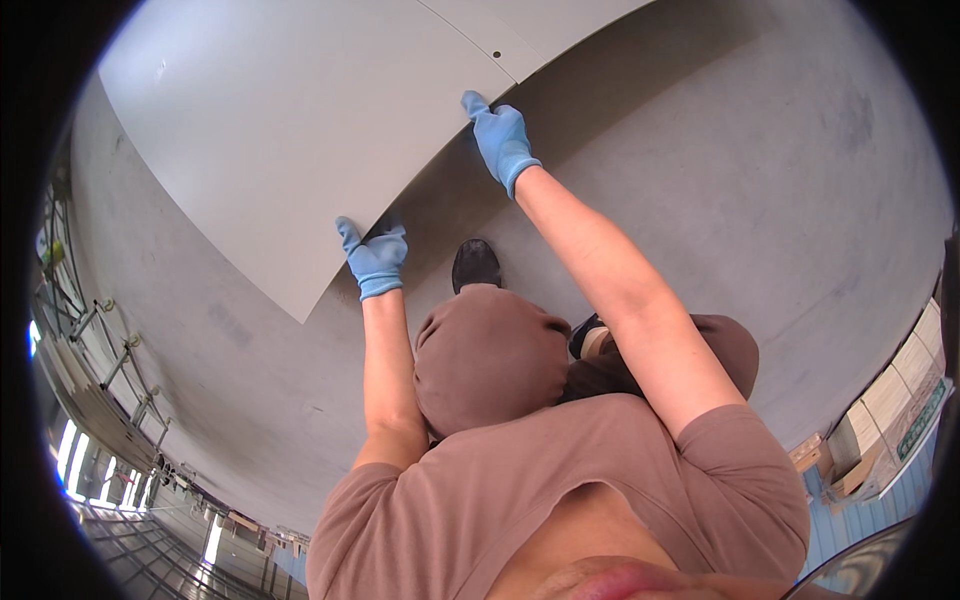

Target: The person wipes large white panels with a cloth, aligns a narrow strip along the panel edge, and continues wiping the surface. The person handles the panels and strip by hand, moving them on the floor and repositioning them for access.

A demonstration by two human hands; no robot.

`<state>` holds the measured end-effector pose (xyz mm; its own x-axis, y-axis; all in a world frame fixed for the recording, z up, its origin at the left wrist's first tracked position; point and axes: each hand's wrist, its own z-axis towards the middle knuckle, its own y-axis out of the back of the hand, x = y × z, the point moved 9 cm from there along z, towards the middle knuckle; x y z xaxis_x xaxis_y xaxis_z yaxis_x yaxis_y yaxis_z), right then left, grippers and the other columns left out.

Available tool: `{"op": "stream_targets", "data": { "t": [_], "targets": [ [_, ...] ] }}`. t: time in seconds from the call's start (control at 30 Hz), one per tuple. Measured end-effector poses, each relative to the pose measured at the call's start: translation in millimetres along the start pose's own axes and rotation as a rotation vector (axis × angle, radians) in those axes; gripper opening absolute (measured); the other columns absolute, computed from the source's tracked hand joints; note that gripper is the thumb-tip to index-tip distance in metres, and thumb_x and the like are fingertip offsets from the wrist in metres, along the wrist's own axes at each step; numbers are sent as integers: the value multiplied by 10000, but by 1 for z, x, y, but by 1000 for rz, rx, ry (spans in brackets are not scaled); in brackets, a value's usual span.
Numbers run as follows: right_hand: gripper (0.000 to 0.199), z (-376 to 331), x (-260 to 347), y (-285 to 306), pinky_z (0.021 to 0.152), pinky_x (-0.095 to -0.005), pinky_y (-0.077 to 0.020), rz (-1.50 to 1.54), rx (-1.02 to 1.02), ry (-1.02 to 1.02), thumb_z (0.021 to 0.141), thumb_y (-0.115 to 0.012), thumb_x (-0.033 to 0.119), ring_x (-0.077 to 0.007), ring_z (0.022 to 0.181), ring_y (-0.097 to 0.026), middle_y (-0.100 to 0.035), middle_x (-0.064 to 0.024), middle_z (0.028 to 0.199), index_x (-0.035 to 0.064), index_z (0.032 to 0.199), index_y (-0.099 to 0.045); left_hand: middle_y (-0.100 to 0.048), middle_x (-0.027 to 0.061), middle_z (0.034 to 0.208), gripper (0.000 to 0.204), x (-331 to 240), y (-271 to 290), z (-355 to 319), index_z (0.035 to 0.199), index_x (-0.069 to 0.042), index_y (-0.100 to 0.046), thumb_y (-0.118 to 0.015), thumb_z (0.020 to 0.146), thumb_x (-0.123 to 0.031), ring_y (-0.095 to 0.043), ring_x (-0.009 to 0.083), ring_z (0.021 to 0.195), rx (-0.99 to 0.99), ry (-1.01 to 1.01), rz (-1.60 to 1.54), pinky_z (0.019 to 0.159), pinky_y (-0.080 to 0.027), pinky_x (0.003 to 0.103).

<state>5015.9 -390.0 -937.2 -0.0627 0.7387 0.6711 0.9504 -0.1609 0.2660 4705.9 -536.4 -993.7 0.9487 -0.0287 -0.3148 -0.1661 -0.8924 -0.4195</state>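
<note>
A large flat off-white panel (290,130) spans the upper left of the head view, its near edge toward me. A thin seam and a small dark hole show near its top. My left hand (376,262), in a light blue glove, grips that edge close to the panel's near corner, thumb on top and fingers at or under the edge. Farther along, my right hand (502,138), gloved alike, holds the same edge near the seam, its thumb also on top. The fingertips beneath the panel are hidden. A dark shadow lies under the edge.
I am crouched on a grey concrete floor (780,180), a dark shoe (476,264) close to the panel's edge. Metal racking (125,360) lines the left side. Stacked boards or boxes (880,430) stand at the lower right, beside a blue corrugated surface (850,530).
</note>
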Motion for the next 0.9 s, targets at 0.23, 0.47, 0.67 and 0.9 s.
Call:
{"op": "stream_targets", "data": {
  "t": [0.23,0.47,0.67,0.9],
  "targets": [
    [659,6,-3,1,698,-402,-483,-34,19,35,951,-725,590,-185,700,-467,-529,-81,675,-13,723,-588,-690,94,1374,559,-3,4,5,1352,-132,-667,-826,899,-420,-609,341,1282,31,-29,66,1172,-435,626],
    [677,6,-4,2,709,-414,-485,-38,24,41,947,-717,608,-191,707,-464,-536,-90,687,-17,722,-585,-688,79,1366,543,0,-1,1,1337,-126,-675,-814,913,-436,-610,317,1269,44,-17,80,1135,-483,541],
    [691,8,-5,1,722,-423,-489,-22,40,41,934,-724,623,-199,714,-473,-542,-106,686,-22,726,-593,-691,78,1353,548,1,0,0,1328,-119,-677,-824,904,-434,-616,314,1259,40,-10,87,1143,-485,540],
    [688,8,-6,1,720,-414,-492,-3,52,32,929,-725,630,-195,710,-475,-541,-92,685,-13,721,-594,-699,67,1341,544,-1,5,3,1320,-128,-684,-827,899,-441,-622,304,1252,5,-11,117,1122,-497,519]
  ]
}}
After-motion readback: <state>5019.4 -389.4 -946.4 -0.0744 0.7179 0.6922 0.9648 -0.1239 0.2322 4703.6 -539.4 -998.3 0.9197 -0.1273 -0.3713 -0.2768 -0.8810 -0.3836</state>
